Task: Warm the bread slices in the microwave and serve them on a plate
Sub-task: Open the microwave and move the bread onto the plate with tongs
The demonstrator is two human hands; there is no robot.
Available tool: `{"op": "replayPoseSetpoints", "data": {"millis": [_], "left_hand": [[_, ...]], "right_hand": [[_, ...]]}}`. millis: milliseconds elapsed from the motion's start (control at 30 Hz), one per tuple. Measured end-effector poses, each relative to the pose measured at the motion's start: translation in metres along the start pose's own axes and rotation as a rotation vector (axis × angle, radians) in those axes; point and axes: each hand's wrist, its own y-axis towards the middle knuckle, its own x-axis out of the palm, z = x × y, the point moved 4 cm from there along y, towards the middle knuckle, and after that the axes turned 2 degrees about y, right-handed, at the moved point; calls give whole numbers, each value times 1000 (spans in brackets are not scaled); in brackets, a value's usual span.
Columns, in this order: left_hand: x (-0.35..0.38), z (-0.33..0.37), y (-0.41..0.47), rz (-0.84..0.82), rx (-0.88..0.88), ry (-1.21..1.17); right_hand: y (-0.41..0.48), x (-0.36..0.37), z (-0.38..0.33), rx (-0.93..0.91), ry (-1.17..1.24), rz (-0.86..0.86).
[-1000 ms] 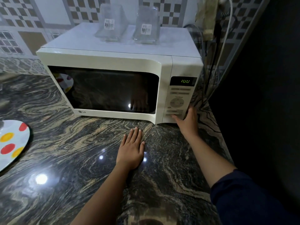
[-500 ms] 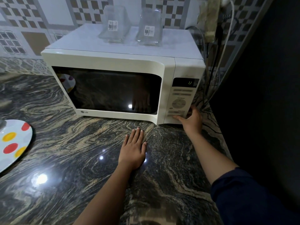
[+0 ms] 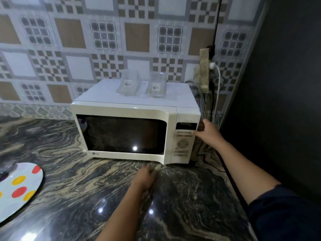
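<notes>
The white microwave (image 3: 125, 110) stands on the dark marbled counter (image 3: 73, 180) with its door closed. Its window is dark, so no bread shows inside. My right hand (image 3: 208, 132) reaches to the control panel (image 3: 183, 141), with a fingertip touching the panel's right edge just below the display. My left hand (image 3: 144, 178) rests on the counter in front of the microwave, blurred and holding nothing. A white plate (image 3: 19, 188) with red and yellow dots lies at the left edge of the counter.
Two clear plastic containers (image 3: 129, 84) stand on top of the microwave. Cables and a wall socket (image 3: 212, 72) hang to its right, next to a dark wall. A patterned tile wall rises behind.
My right hand rose from the bottom buttons of the panel to just below the display. The left hand stayed on the counter, fingers drawn in. The view pulled back and tilted up.
</notes>
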Motion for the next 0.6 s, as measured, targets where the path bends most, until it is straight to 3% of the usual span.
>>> {"op": "replayPoseSetpoints", "data": {"millis": [133,233,333,600], "left_hand": [[-40,49,12,220,43,-285],[-60,85,16,317,116,-445],[-67,107,16,350,123,-416],[-55,105,24,445,37,-483]], "right_hand": [[-3,-28,-46,-273,-71,204],[-1,-22,-67,-404,-138,132],[3,-1,-71,-403,-285,-60],[3,6,-67,-437,-260,69]]}}
